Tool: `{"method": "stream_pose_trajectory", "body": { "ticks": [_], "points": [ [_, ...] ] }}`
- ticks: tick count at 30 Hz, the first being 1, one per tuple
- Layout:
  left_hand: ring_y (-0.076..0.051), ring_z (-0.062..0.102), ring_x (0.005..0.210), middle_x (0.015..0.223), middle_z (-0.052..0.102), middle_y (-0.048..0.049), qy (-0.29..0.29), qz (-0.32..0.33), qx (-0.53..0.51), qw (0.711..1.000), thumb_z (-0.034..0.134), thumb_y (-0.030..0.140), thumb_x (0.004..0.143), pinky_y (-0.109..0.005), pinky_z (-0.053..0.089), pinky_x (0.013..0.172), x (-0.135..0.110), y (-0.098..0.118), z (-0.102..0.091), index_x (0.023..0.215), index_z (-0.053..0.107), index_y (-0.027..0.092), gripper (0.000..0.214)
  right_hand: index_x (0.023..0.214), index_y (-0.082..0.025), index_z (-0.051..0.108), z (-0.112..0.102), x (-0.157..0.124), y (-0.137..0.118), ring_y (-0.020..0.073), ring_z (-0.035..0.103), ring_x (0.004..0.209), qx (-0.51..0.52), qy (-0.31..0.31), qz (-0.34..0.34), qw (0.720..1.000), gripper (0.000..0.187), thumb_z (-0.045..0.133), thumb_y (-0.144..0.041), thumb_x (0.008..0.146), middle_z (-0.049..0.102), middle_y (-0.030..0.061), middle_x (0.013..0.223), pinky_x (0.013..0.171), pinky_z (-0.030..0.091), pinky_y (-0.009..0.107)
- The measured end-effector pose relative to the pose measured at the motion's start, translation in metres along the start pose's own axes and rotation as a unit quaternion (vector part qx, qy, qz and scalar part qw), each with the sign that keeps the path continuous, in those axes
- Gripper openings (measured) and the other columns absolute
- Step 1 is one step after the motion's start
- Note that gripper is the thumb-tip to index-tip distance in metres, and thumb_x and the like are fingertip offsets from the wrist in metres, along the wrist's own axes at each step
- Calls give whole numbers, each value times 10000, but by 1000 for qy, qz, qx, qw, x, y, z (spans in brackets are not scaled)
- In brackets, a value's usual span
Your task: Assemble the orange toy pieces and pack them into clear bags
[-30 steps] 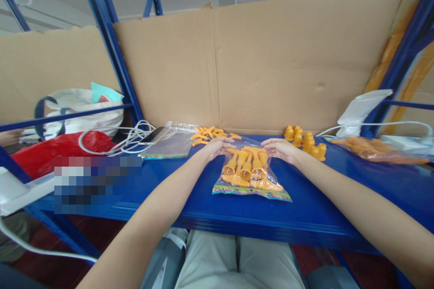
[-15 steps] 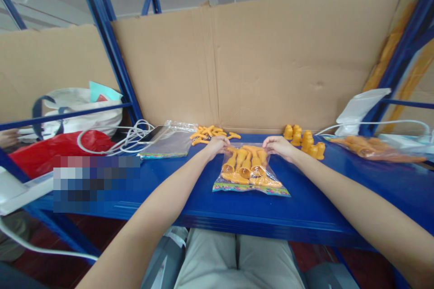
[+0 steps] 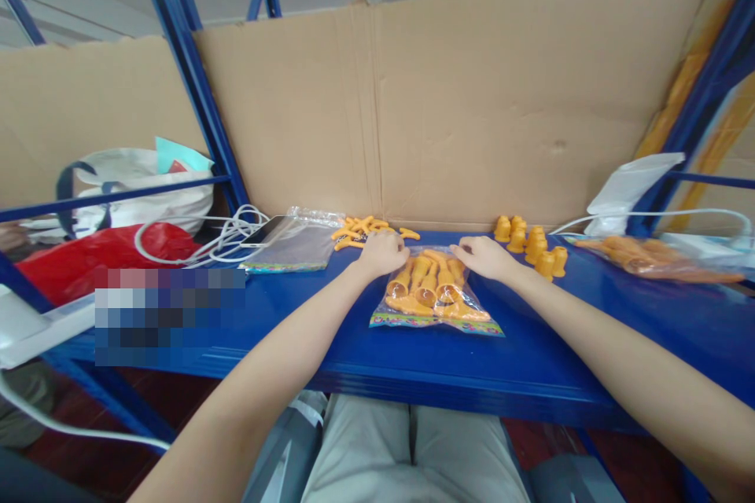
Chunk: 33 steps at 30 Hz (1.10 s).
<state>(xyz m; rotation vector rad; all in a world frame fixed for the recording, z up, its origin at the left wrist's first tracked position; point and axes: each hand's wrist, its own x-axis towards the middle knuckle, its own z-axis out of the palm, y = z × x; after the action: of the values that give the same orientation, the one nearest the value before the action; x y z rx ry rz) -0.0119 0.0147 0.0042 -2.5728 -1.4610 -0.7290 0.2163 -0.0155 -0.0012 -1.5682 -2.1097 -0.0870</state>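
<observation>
A clear plastic bag (image 3: 436,324) lies on the blue tabletop in front of me, its colourful printed strip towards me. Inside it are several orange plastic pieces (image 3: 425,295), some of them hollow cones with flared ends. My left hand (image 3: 383,253) is closed at the bag's far left corner, fingers curled. At the far right corner, my right hand (image 3: 482,258) has its fingers bent in and closed on the plastic. The bag's far edge is partly hidden by both hands.
Loose orange curved pieces (image 3: 359,229) lie behind my left hand, beside flat clear bags (image 3: 292,244). Orange cups (image 3: 535,245) stand right of my right hand. Another filled bag (image 3: 642,258) lies far right. White cables (image 3: 236,236) and a red bag (image 3: 118,255) are left. Cardboard (image 3: 460,110) walls the back.
Both hands have turned slightly over the bag's far corners, with their fingers curled in more. The left hand has shifted a little to the right. The bag stays nearly in place.
</observation>
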Motion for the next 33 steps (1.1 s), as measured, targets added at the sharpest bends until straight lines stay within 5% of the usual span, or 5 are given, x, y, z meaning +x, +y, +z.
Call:
{"method": "stream_pose_trajectory", "body": {
  "ticks": [6,14,24,33],
  "points": [
    [-297,570,1024,892,662,-129,25,33,-66,997,588,127,729,-409,378,1007,-2,12,3,665,679,158,116,846,-173,652,5,2,-7,265,602,985,-3,48,-41,998,125,536,-194,805,672,131,1003,866,440,397],
    [-236,622,984,1024,698,-88,-19,66,-127,990,492,36,752,-357,442,957,-2,11,6,959,710,171,329,991,-208,723,6,0,-16,202,608,979,58,-11,-178,982,481,413,27,707,691,72,1016,907,459,361],
    [-254,617,1043,1018,714,-87,-56,32,-121,991,460,164,827,-340,422,973,-3,15,1,919,727,182,283,870,-210,747,0,-1,-21,197,645,910,60,-6,-109,992,390,429,-26,740,715,57,941,873,479,321],
    [-249,571,1133,994,724,-75,-98,-47,-294,949,562,374,831,-282,353,1016,4,19,-7,740,669,194,229,671,-198,689,3,0,-33,133,626,625,239,-26,22,970,274,445,-87,729,676,-7,639,634,497,230]
  ]
}}
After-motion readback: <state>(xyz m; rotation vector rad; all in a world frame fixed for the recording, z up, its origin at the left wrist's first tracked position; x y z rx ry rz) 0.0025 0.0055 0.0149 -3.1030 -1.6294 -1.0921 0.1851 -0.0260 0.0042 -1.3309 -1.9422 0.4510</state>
